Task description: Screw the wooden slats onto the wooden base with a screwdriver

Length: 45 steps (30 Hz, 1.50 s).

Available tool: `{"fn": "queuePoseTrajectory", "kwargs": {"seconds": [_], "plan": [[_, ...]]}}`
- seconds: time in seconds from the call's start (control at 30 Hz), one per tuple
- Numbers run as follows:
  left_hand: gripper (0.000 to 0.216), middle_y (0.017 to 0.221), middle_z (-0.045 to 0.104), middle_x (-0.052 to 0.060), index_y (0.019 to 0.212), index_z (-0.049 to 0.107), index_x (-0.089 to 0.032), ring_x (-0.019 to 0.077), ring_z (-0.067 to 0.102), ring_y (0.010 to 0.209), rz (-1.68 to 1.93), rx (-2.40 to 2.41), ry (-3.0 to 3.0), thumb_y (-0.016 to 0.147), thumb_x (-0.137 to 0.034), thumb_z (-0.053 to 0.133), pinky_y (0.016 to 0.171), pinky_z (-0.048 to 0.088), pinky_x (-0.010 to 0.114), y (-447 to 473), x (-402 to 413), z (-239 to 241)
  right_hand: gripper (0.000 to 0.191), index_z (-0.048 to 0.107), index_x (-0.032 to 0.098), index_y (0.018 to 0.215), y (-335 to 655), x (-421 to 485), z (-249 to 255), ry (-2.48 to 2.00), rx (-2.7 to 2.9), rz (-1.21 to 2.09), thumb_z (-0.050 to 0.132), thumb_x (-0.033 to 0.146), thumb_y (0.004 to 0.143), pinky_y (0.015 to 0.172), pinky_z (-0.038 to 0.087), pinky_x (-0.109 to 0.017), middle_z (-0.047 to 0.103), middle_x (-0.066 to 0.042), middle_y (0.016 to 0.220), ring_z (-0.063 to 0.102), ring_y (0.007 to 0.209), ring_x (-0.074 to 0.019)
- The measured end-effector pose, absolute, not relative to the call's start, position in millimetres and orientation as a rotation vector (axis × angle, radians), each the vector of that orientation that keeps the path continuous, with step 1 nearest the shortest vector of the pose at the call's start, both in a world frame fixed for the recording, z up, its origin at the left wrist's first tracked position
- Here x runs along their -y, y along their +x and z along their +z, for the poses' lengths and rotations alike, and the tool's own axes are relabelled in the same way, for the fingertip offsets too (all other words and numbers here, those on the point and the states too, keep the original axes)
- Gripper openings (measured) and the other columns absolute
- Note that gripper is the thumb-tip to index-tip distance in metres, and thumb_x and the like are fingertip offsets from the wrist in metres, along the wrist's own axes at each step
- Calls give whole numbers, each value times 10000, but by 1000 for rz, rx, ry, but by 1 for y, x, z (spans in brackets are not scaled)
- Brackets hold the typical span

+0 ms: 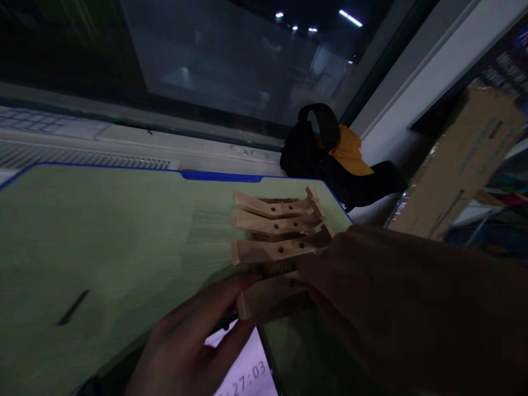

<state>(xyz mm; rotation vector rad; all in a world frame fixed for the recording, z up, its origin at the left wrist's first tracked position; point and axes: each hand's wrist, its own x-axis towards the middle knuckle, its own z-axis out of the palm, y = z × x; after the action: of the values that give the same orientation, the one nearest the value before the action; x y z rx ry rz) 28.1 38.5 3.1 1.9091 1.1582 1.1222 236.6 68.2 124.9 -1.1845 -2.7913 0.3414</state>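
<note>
Several pale wooden pieces, each angled and drilled with holes, lie in a row on the green board (136, 231). The nearest wooden piece (268, 297) has its left end pinched between the thumb and fingers of my left hand (193, 335). My right hand (350, 275) closes around that same piece's right end; its fingertips are partly hidden in shadow. Just beyond lies another wooden piece (264, 251), then a further wooden piece (259, 221) and the farthest wooden piece (259, 203). Brownish material shows in the gaps between them.
A phone (251, 363) showing a timer lies under my left hand. On the board's left is a dark thin strip (73, 307). Behind are a window sill (214, 148), a black bag (303, 146) with an orange cap (348, 151), and a cardboard box (457, 165) at the right.
</note>
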Motion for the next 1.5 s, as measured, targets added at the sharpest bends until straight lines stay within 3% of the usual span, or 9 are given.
{"fn": "queuePoseTrajectory", "kwargs": {"seconds": [0.1, 0.17, 0.3, 0.47, 0.77, 0.93, 1.13, 1.3, 1.5], "plan": [[244, 934, 758, 3, 1059, 674, -246, 171, 730, 740, 1110, -1188, 1896, 825, -291, 621, 575, 584, 168, 28, -42, 9, 114, 589, 182, 716, 231, -68, 136, -1278, 2901, 108, 573, 206, 826, 545, 433, -274, 595, -15, 632, 535, 549, -126], [233, 955, 755, 11, 1052, 671, -225, 176, 727, 796, 1115, -1189, 1908, 830, -280, 623, 666, 593, 195, 29, -43, 10, 81, 563, 191, 703, 230, -70, 140, -1294, 2933, 10, 573, 176, 782, 508, 396, -283, 568, -6, 586, 500, 501, -130], [251, 988, 746, 18, 1099, 642, -206, 168, 715, 858, 1114, -1177, 1929, 859, -266, 602, 747, 585, 225, 30, -45, 7, 26, 547, 178, 810, 231, -73, 145, -1109, 2924, 38, 525, 191, 809, 618, 449, -283, 620, -46, 759, 581, 676, -159], [276, 998, 747, 33, 1107, 644, -192, 193, 716, 891, 1123, -1198, 1929, 849, -285, 614, 763, 596, 259, 31, -46, 4, 44, 571, 169, 858, 235, -71, 153, -1113, 2829, 373, 535, 187, 842, 594, 437, -215, 616, -4, 785, 564, 658, -102], [258, 982, 754, 14, 1083, 652, -216, 173, 730, 832, 1179, -1207, 1968, 836, -288, 633, 706, 600, 198, 27, -44, 2, 292, 524, 154, 1221, 254, -63, 144, -856, 2687, 823, 479, 140, 933, 910, 459, -209, 634, -53, 1208, 572, 1119, -98], [259, 994, 753, 5, 1081, 659, -248, 177, 734, 816, 1098, -1224, 1965, 835, -320, 623, 700, 601, 186, 24, -41, 5, 231, 530, 196, 1137, 257, -65, 121, -862, 2563, 563, 554, 192, 907, 715, 486, -144, 682, 9, 955, 640, 854, -63], [258, 988, 754, -2, 1075, 670, -281, 185, 736, 795, 1017, -1265, 1980, 831, -338, 612, 699, 606, 205, 23, -42, 9, 298, 469, 230, 1148, 258, -59, 95, -964, 2392, 374, 594, 211, 878, 650, 496, -154, 673, 26, 922, 639, 769, -69], [254, 941, 763, 8, 1048, 683, -258, 185, 740, 754, 1088, -1263, 1968, 808, -327, 638, 666, 608, 199, 24, -43, 8, 230, 451, 194, 1076, 255, -52, 85, -1005, 2302, 299, 577, 244, 890, 576, 486, -137, 652, 33, 827, 628, 690, -63], [269, 961, 760, 31, 1058, 690, -229, 202, 739, 786, 1136, -1296, 1962, 809, -321, 645, 684, 615, 233, 26, -43, 8, 334, 444, 215, 1213, 260, -53, 87, -939, 2333, 163, 558, 203, 900, 702, 524, -176, 685, -22, 996, 664, 827, -97]]}}
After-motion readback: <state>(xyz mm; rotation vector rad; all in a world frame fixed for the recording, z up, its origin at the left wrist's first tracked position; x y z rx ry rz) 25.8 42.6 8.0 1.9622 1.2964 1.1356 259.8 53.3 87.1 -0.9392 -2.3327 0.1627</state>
